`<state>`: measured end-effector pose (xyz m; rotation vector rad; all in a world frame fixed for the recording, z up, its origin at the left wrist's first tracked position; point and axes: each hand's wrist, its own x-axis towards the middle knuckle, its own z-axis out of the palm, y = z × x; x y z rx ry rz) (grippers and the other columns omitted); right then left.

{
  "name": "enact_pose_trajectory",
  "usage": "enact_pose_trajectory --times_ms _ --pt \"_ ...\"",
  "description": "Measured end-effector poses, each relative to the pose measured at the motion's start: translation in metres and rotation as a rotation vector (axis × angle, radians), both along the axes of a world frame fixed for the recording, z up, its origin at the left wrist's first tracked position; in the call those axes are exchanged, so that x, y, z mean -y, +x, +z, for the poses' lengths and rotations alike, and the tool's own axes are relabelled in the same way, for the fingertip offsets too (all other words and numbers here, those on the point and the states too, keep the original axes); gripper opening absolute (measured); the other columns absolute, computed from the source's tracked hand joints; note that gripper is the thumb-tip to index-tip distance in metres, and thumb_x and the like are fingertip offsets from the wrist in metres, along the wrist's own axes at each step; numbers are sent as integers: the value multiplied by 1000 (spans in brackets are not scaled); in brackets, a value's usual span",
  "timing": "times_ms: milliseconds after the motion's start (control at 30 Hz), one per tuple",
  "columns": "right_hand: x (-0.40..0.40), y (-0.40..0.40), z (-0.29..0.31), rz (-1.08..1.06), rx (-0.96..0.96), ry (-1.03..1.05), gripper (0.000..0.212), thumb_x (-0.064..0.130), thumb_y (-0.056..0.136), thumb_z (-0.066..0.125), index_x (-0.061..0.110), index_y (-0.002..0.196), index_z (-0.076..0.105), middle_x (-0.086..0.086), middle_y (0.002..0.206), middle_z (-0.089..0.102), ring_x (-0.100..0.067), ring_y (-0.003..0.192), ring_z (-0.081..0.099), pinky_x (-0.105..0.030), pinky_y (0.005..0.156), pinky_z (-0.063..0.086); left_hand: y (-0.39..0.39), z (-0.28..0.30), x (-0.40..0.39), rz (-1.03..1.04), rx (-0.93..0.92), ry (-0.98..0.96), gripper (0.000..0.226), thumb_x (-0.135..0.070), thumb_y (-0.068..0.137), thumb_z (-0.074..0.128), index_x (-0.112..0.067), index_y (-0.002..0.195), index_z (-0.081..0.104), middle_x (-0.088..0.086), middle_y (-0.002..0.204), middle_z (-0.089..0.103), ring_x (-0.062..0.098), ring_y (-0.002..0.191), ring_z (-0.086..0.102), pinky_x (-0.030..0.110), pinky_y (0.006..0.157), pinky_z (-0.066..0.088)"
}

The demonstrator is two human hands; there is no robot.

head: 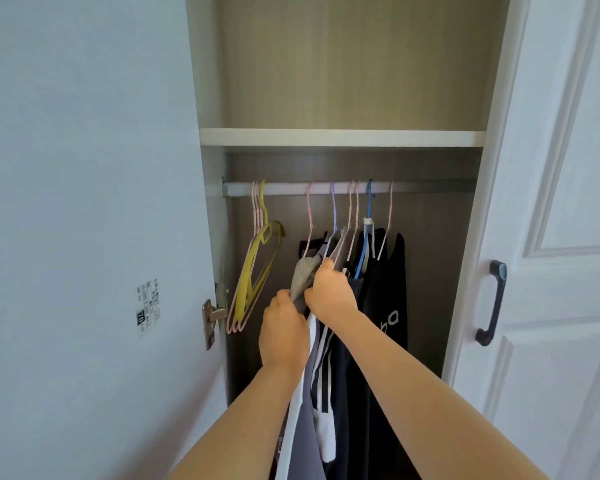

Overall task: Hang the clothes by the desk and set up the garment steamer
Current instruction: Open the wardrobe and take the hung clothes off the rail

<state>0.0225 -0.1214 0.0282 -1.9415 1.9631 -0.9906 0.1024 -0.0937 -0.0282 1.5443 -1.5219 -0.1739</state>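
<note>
Inside an open wardrobe, several garments hang from a white rail (284,188) on thin coloured hangers. A grey garment (303,273) hangs at the left of the group, with dark clothes (387,282) to its right. My left hand (283,332) grips the grey garment's left edge from below. My right hand (331,289) curls over the shoulder of the same grey garment and its hanger. A grey and white piece (303,420) and a black piece with white stripes (323,382) hang down between my forearms. No steamer is in view.
Empty yellow and pink hangers (257,268) dangle at the rail's left end. A bare shelf (340,137) sits above the rail. The open white door with a dark handle (492,303) stands on the right; the other door's inner face (84,237) is on the left.
</note>
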Motion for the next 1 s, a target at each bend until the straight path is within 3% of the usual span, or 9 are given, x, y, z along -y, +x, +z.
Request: enact_pose_trajectory --times_ms 133,267,433,533,633,700,800,900,1000 --pt "-7 -28 2 17 -38 10 45 3 87 55 2 126 34 -22 108 57 -34 93 60 -36 69 50 -12 8 7 -34 -62 41 14 -14 93 51 -11 107 56 7 97 62 23 85 61 39 71 55" --pt "-9 -59 7 1 -63 19 50 0 87 54 2 132 32 -15 90 52 -24 70 55 -32 56 45 -22 19 22 -108 -114 61 16 -15 93 54 -10 108 57 9 101 64 25 88 62 42 77 56" --pt "0 -80 11 -69 -55 25 35 3 89 51 3 122 41 -10 84 53 -26 74 57 -31 54 46 -29 37 49 -191 -124 82 25 -15 94 53 -5 116 57 15 112 59 30 100 57 38 79 49" --pt "7 -76 11 -116 -140 -13 21 7 90 51 4 111 48 -15 93 60 -34 96 58 -40 73 53 -34 51 65 -207 -158 113 27 -11 93 48 -4 118 57 17 116 58 33 106 54 35 78 42" --pt "14 -68 14 -157 -268 -123 10 9 92 50 6 102 51 -7 78 51 -34 104 52 -34 71 43 -38 65 79 -218 -237 162 28 -15 95 47 -8 121 57 14 118 60 32 108 56 35 84 46" --pt "18 -63 20 -126 -175 -140 2 4 91 51 6 93 51 -10 85 53 -27 85 56 -28 62 40 -41 73 89 -221 -348 181 29 -12 95 49 -9 121 58 11 117 62 30 107 57 32 80 44" --pt "27 -57 27 -86 -34 -83 10 2 90 51 8 87 44 -9 85 48 -15 59 43 -23 50 34 -44 84 105 -229 -505 215 24 -9 93 52 -9 113 64 11 107 65 28 97 60 34 80 49" --pt "37 -55 25 -82 88 -45 4 3 93 44 4 93 48 -13 90 52 -17 66 40 -25 52 30 -45 93 113 -268 -700 255 7 -3 87 62 -8 89 67 12 88 63 25 81 58 31 70 50" --pt "43 -57 20 -88 205 -61 21 3 94 41 2 108 57 -16 109 58 -20 79 45 -27 66 37 -43 96 119 -264 -881 255 22 4 85 62 -11 69 60 7 71 62 23 72 58 27 61 48"
